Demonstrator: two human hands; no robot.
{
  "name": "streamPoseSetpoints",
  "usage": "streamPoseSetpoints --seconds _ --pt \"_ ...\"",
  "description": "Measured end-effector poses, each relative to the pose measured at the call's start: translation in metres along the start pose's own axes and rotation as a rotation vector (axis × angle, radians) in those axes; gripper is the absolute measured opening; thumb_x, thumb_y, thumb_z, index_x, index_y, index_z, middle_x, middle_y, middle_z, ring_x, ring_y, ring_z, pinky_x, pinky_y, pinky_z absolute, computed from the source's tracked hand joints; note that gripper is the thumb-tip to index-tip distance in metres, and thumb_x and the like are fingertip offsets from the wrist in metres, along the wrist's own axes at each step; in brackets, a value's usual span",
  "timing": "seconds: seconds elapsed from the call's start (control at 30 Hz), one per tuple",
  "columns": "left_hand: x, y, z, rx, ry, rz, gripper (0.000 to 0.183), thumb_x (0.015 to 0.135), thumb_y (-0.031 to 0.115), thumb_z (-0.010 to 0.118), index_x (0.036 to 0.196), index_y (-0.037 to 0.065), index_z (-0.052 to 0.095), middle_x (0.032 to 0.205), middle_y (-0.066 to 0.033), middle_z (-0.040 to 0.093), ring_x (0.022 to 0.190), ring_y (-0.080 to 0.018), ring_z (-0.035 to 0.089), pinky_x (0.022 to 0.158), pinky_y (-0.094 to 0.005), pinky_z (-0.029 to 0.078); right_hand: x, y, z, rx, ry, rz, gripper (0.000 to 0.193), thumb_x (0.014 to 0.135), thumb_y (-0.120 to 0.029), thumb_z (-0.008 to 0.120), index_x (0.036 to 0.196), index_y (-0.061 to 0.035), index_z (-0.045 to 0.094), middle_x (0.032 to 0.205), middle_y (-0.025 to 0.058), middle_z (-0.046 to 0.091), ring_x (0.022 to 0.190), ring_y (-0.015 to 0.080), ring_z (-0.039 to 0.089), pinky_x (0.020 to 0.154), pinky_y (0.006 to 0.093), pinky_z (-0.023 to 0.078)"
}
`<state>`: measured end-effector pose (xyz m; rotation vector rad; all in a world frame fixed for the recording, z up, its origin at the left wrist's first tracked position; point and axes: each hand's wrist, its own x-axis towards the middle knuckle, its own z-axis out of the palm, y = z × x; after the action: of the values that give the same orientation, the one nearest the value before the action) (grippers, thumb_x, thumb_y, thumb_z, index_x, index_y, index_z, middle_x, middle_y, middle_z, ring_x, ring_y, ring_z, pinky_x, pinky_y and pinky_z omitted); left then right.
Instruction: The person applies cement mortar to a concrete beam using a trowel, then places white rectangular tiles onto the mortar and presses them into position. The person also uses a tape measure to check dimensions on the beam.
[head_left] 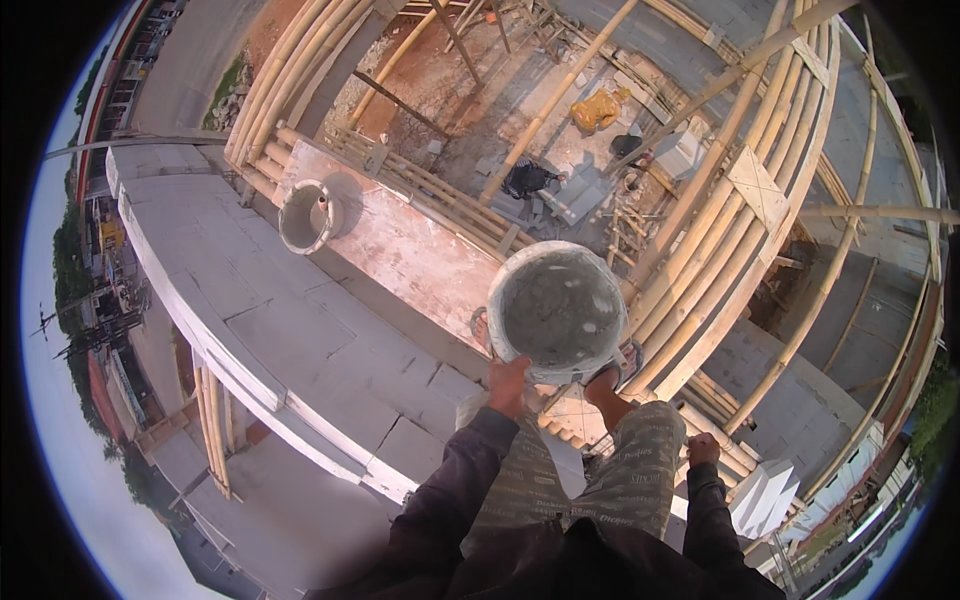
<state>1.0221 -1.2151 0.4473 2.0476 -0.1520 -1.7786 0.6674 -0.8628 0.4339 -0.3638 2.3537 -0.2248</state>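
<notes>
Head view: left hand (pixel 508 386) on grey bucket (pixel 568 375).

A black fabric top (pixel 560 565) with long, dark purplish-grey sleeves (pixel 460 462); loose grey-green cloth trousers (pixel 640 470) bearing rows of pale lettering; dark open sandals (pixel 631 360).

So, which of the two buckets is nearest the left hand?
The larger bucket, holding grey mix; the left hand is at its near rim. The smaller bucket stands farther off on the pinkish board.
</notes>
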Motion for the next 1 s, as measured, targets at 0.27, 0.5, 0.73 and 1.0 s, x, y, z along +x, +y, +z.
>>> streamPoseSetpoints --seconds 0.27,0.5,0.73,1.0 --pt "0.009 0.032 -0.184 -0.106 0.373 0.131 0.015 0.076 0.000 0.063 0.090 -0.005 0.066 0.080 -0.0050 0.065 0.064 -0.0138 0.059 0.059 -0.0324 0.049 0.046 -0.267 0.070 0.039 -0.220 -0.371 0.016 0.079 -0.013 0.069 0.070 -0.0028 0.062 0.061 0.0023 0.059 0.057 0.0100 0.052 0.055 0.0293 0.044" --pt "0.005 0.036 -0.255 -0.393 0.432 0.096 0.029 0.076 -0.004 0.060 0.104 -0.009 0.064 0.091 -0.0103 0.068 0.077 -0.0196 0.066 0.064 -0.0333 0.053 0.010 -0.431 0.175 -0.255 -0.383 -0.667 0.018 0.079 -0.016 0.067 0.077 0.0012 0.064 0.062 0.0051 0.058 0.060 0.0127 0.052 0.060 0.0345 0.046" --pt "0.005 0.048 -0.262 -0.722 0.543 0.093 0.009 0.077 -0.003 0.063 0.086 -0.003 0.064 0.075 -0.0025 0.062 0.065 -0.0116 0.055 0.059 -0.0312 0.045 -0.024 -0.574 0.259 -0.438 -0.482 -0.857 0.024 0.079 -0.023 0.067 0.080 0.0012 0.067 0.070 0.0128 0.065 0.066 0.0213 0.062 0.065 0.0353 0.049" --pt "0.005 0.098 -0.282 -1.013 0.577 0.192 0.016 0.077 -0.003 0.061 0.093 -0.003 0.064 0.086 -0.0045 0.066 0.070 -0.0131 0.061 0.062 -0.0293 0.049 -0.087 -0.755 0.413 -0.676 -0.458 -1.354 0.026 0.079 -0.027 0.068 0.085 -0.0018 0.070 0.088 0.0197 0.068 0.085 0.0352 0.066 0.077 0.0435 0.051"
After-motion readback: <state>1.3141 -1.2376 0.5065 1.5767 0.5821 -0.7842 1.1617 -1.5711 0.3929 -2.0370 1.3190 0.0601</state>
